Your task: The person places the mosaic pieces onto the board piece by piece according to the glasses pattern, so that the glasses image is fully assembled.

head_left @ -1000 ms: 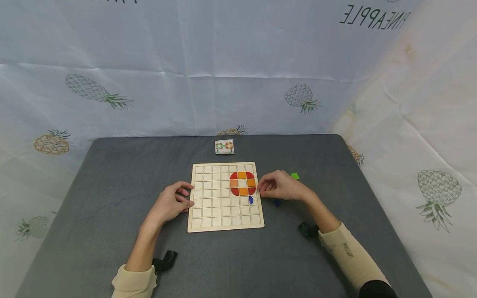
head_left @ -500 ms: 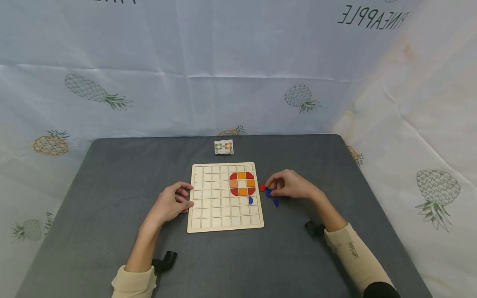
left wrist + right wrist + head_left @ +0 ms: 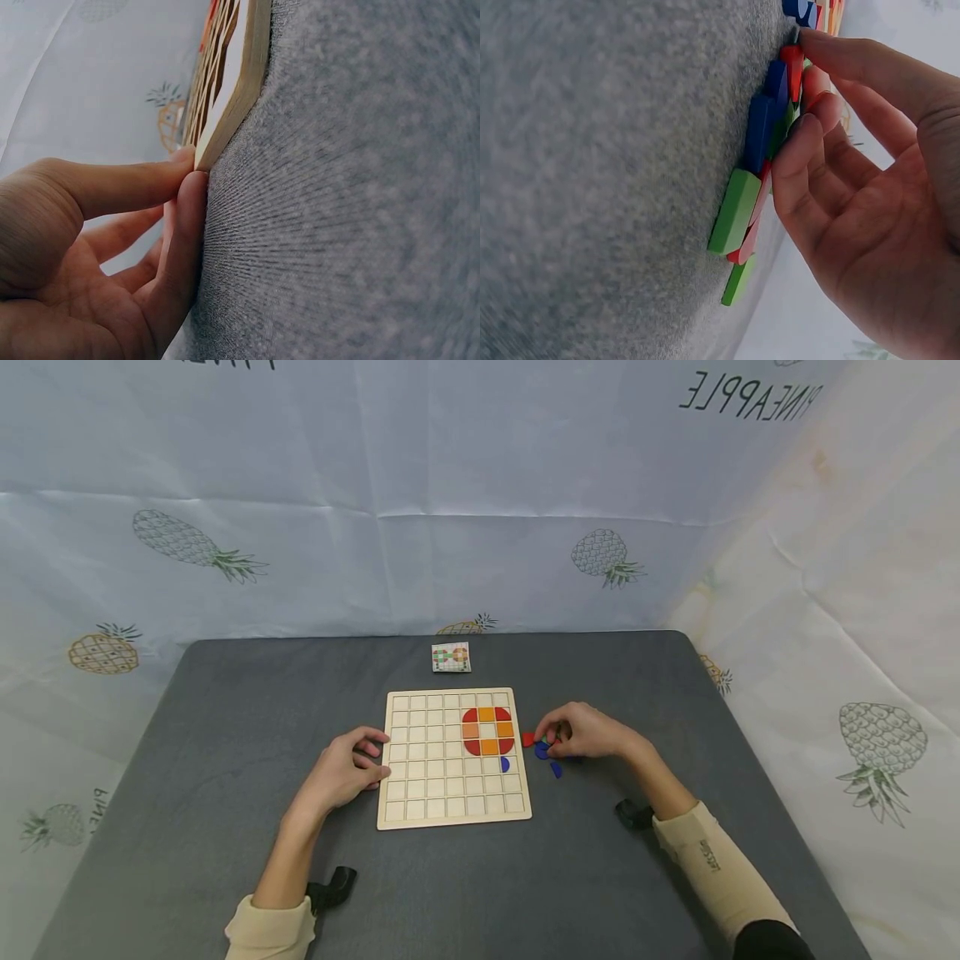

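My left hand (image 3: 341, 768) pinches the left edge of a wooden grid board (image 3: 431, 785); the left wrist view shows thumb and a finger at its corner. On the board, red corner pieces and orange squares (image 3: 487, 714) form a ring, with a blue piece (image 3: 505, 764) below it. Right of the board, my right hand (image 3: 585, 731) reaches into loose pieces, fingers loosely bent. Near its fingers lie a red piece (image 3: 528, 740) and blue pieces (image 3: 542, 750). In the right wrist view, thumb and fingers stand apart beside a red block (image 3: 792, 71), with nothing visibly gripped.
A small patterned card (image 3: 451, 657) lies behind the board on the dark grey table (image 3: 300, 693). Green blocks (image 3: 735, 214) and further blue blocks (image 3: 759, 131) lie under and beside the right hand. A pineapple-print cloth (image 3: 480, 460) hangs behind the table.
My right hand has moved right, from the board's right edge to the loose pieces, and has stayed nearly still over the last half second. The left hand keeps its place on the board.
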Action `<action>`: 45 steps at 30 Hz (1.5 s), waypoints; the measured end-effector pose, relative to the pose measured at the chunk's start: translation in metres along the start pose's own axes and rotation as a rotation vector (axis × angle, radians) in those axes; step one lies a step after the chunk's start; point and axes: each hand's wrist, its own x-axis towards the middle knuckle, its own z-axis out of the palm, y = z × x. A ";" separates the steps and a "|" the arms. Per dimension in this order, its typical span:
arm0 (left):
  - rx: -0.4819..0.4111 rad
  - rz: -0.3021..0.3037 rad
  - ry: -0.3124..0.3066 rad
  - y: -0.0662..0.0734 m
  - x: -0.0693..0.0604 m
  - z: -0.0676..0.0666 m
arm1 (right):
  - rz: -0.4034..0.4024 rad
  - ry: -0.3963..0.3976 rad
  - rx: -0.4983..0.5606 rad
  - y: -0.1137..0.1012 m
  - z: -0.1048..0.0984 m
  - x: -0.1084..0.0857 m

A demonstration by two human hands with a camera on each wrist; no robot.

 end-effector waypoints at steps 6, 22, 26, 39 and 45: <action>0.003 0.009 0.006 -0.001 0.000 0.000 | 0.003 -0.004 -0.032 0.001 -0.001 0.002; 0.028 0.011 0.016 -0.003 0.000 -0.001 | -0.043 -0.057 0.007 0.016 -0.008 0.011; 0.025 0.007 0.014 -0.003 0.000 -0.001 | -0.064 -0.077 -0.002 0.019 -0.010 0.013; 0.024 0.012 0.012 -0.002 0.001 0.001 | -0.065 -0.048 0.011 0.023 -0.007 0.006; 0.021 0.009 0.012 -0.003 0.001 0.001 | -0.079 -0.018 0.051 0.015 -0.005 0.002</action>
